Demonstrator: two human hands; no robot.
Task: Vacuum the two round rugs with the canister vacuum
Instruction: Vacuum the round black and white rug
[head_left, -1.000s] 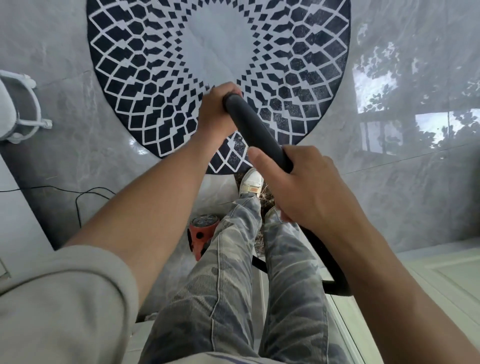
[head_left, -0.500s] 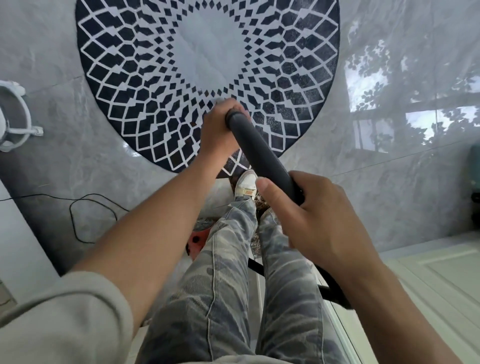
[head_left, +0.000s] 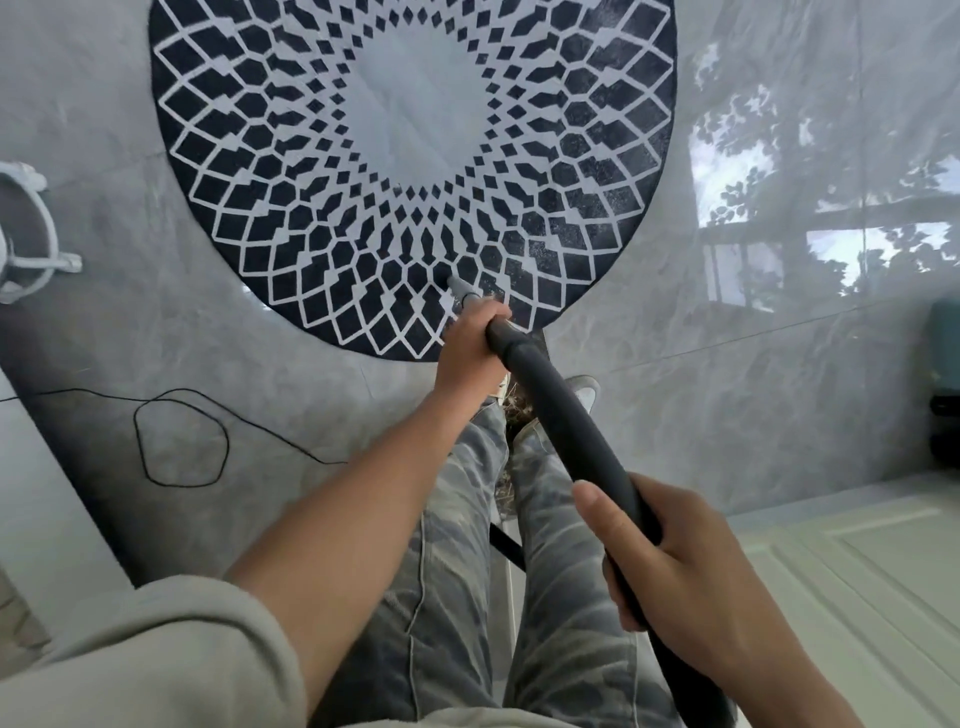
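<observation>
A round rug (head_left: 415, 119) with a dark blue and white diamond pattern lies on the grey floor ahead of me. My left hand (head_left: 470, 348) grips the front end of the black vacuum hose (head_left: 566, 415), just behind a thin grey nozzle (head_left: 460, 288) whose tip touches the rug's near edge. My right hand (head_left: 670, 561) grips the hose further back, near my waist. The hose runs on past my right side. The canister is hidden.
A black power cord (head_left: 182, 441) loops on the floor at the left. A white chair base (head_left: 31, 249) stands at the far left edge. My legs and shoes (head_left: 582, 387) are below the hose. A pale door panel (head_left: 857, 561) lies at the right.
The view has pulled back and the rug sits higher and fuller in frame. The nozzle tip now shows ahead of my left hand. The orange canister behind my legs is out of sight.
</observation>
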